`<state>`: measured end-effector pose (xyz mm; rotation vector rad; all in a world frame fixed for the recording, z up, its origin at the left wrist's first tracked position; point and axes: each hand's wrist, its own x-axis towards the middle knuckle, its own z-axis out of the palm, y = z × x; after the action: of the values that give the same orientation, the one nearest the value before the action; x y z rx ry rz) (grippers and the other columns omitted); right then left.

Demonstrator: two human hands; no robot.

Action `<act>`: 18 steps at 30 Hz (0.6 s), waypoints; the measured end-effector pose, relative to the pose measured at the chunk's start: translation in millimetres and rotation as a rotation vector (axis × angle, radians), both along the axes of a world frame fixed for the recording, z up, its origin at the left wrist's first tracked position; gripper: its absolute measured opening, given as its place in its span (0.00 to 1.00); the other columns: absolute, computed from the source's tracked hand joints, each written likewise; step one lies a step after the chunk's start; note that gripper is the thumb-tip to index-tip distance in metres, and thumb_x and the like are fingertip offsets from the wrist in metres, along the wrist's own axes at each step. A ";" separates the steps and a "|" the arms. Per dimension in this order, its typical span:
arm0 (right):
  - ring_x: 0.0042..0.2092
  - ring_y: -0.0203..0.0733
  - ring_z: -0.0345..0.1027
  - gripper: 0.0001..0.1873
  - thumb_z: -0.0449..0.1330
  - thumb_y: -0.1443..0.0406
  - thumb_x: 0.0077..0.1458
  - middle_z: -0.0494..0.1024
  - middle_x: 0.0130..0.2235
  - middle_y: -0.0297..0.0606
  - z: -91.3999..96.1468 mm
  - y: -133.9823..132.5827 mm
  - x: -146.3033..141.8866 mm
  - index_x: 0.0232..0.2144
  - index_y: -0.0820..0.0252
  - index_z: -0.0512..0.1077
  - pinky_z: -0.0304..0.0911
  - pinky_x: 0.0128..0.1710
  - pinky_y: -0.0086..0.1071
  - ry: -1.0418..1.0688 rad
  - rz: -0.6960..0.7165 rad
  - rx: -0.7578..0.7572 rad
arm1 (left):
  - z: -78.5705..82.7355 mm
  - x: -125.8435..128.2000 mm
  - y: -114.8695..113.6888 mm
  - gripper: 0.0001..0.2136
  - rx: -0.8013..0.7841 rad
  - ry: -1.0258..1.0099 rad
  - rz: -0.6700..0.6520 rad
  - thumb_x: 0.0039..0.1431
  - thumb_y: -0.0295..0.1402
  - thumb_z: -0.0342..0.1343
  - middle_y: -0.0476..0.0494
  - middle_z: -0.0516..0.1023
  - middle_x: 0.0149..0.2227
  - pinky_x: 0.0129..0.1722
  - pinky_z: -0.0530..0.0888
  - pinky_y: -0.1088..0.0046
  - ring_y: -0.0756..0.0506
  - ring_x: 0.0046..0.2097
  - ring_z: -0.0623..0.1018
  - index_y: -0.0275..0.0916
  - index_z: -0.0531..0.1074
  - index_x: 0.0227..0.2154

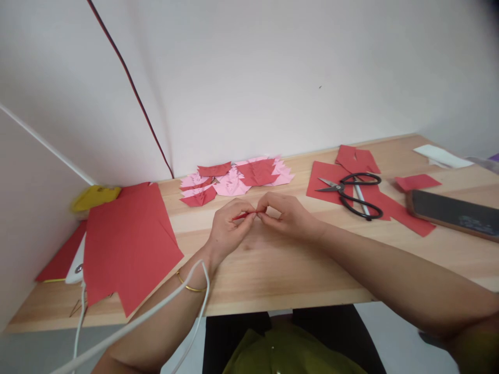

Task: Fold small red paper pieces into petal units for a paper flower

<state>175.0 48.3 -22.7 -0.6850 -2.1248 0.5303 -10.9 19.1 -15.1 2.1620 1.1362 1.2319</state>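
My left hand point(230, 226) and my right hand point(286, 213) meet over the middle of the wooden table point(280, 275). Both pinch a small red folded paper piece point(255, 212) between thumb and fingertips, and most of it is hidden by the fingers. A gold bangle sits on my left wrist, and a white cable point(156, 311) loops over that forearm. Just beyond my hands lies a pile of folded red and pink paper pieces point(236, 179).
Large red paper sheets point(127, 241) cover the table's left side, with a yellow object point(95, 196) behind them. Black scissors point(353, 193) and a white pen lie on red paper scraps at right. A dark phone point(454, 213) lies at far right. A wall stands close behind.
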 end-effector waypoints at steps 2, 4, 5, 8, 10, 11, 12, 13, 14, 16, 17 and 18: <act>0.31 0.35 0.67 0.02 0.55 0.70 0.53 0.73 0.29 0.36 0.3 -0.5 0.3 0.29 0.60 0.66 0.62 0.32 0.28 -0.003 0.008 -0.006 | 0.2 -0.6 -0.1 0.03 0.013 0.017 -0.015 0.56 0.28 0.54 0.46 0.76 0.32 0.37 0.71 0.72 0.49 0.35 0.75 0.38 0.73 0.31; 0.31 0.35 0.67 0.02 0.55 0.70 0.52 0.73 0.29 0.36 0.5 -0.8 0.8 0.30 0.60 0.66 0.62 0.32 0.29 -0.009 0.019 -0.022 | 0.2 -1.3 -0.1 0.04 0.021 0.040 -0.028 0.57 0.28 0.53 0.46 0.76 0.32 0.38 0.71 0.71 0.49 0.36 0.75 0.38 0.72 0.31; 0.31 0.36 0.67 0.01 0.55 0.70 0.53 0.73 0.29 0.36 0.5 -0.8 1.0 0.30 0.60 0.66 0.62 0.33 0.29 -0.014 0.024 -0.030 | 0.0 -1.5 -0.1 0.04 0.021 0.049 -0.031 0.57 0.28 0.53 0.46 0.76 0.32 0.38 0.71 0.71 0.49 0.36 0.75 0.39 0.72 0.31; 0.31 0.36 0.67 0.02 0.54 0.69 0.53 0.72 0.29 0.36 0.7 -0.9 1.2 0.30 0.59 0.66 0.62 0.33 0.29 -0.014 0.028 -0.033 | -0.8 -1.7 0.0 0.04 0.020 0.058 -0.025 0.58 0.29 0.52 0.46 0.76 0.32 0.39 0.71 0.71 0.48 0.36 0.75 0.39 0.72 0.32; 0.31 0.36 0.66 0.03 0.54 0.70 0.52 0.72 0.28 0.35 1.1 -0.9 0.8 0.29 0.59 0.66 0.62 0.32 0.29 -0.006 0.020 -0.029 | -0.9 -1.3 -0.1 0.04 0.020 0.057 -0.014 0.57 0.29 0.52 0.46 0.77 0.33 0.38 0.71 0.71 0.49 0.36 0.75 0.39 0.72 0.32; 0.31 0.36 0.66 0.03 0.54 0.70 0.52 0.72 0.28 0.35 1.4 -0.8 0.6 0.28 0.59 0.65 0.62 0.32 0.29 -0.004 0.014 -0.027 | -0.9 -1.0 -0.2 0.05 0.018 0.057 -0.007 0.57 0.28 0.52 0.46 0.77 0.33 0.38 0.71 0.71 0.49 0.36 0.75 0.39 0.73 0.33; 0.31 0.36 0.66 0.03 0.54 0.70 0.52 0.72 0.28 0.35 1.8 -0.7 0.4 0.28 0.59 0.65 0.62 0.32 0.29 -0.003 0.009 -0.026 | -0.7 -0.7 -0.3 0.05 0.014 0.058 -0.002 0.58 0.28 0.52 0.45 0.77 0.33 0.39 0.71 0.71 0.49 0.37 0.75 0.39 0.73 0.33; 0.31 0.36 0.66 0.03 0.54 0.70 0.52 0.72 0.28 0.36 2.1 -0.6 0.3 0.28 0.59 0.65 0.62 0.32 0.29 -0.005 0.005 -0.027 | -0.4 -0.4 -0.4 0.05 0.011 0.059 0.002 0.58 0.28 0.51 0.45 0.77 0.34 0.39 0.71 0.71 0.49 0.37 0.75 0.39 0.73 0.34; 0.30 0.36 0.66 0.03 0.54 0.70 0.52 0.72 0.28 0.36 2.4 -0.4 0.2 0.28 0.59 0.65 0.62 0.32 0.30 -0.006 0.001 -0.027 | -0.1 -0.1 -0.6 0.06 0.009 0.060 0.007 0.58 0.28 0.51 0.44 0.77 0.34 0.39 0.71 0.71 0.48 0.37 0.75 0.39 0.73 0.34; 0.30 0.36 0.67 0.03 0.54 0.69 0.53 0.73 0.28 0.35 2.5 -0.2 0.3 0.28 0.58 0.66 0.62 0.32 0.30 -0.006 0.000 -0.026 | 0.5 0.1 -0.8 0.06 0.011 0.060 0.020 0.57 0.28 0.51 0.44 0.77 0.34 0.39 0.71 0.71 0.48 0.38 0.75 0.39 0.72 0.34; 0.31 0.37 0.67 0.02 0.54 0.69 0.53 0.73 0.28 0.35 2.3 -0.2 0.3 0.29 0.58 0.66 0.62 0.32 0.30 -0.005 0.002 -0.023 | 0.8 0.1 -1.0 0.05 0.013 0.059 0.024 0.57 0.28 0.51 0.44 0.77 0.34 0.39 0.71 0.71 0.48 0.37 0.75 0.39 0.72 0.34; 0.31 0.37 0.67 0.02 0.54 0.69 0.53 0.73 0.28 0.35 2.0 -0.1 0.4 0.29 0.58 0.66 0.62 0.32 0.30 -0.004 0.004 -0.019 | 1.2 0.0 -1.2 0.05 0.015 0.059 0.026 0.57 0.28 0.51 0.45 0.77 0.34 0.39 0.71 0.71 0.48 0.37 0.75 0.39 0.72 0.34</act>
<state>175.4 48.2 -20.6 -0.6925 -2.1275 0.5520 -10.8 17.9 -13.9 2.2149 1.1859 1.1991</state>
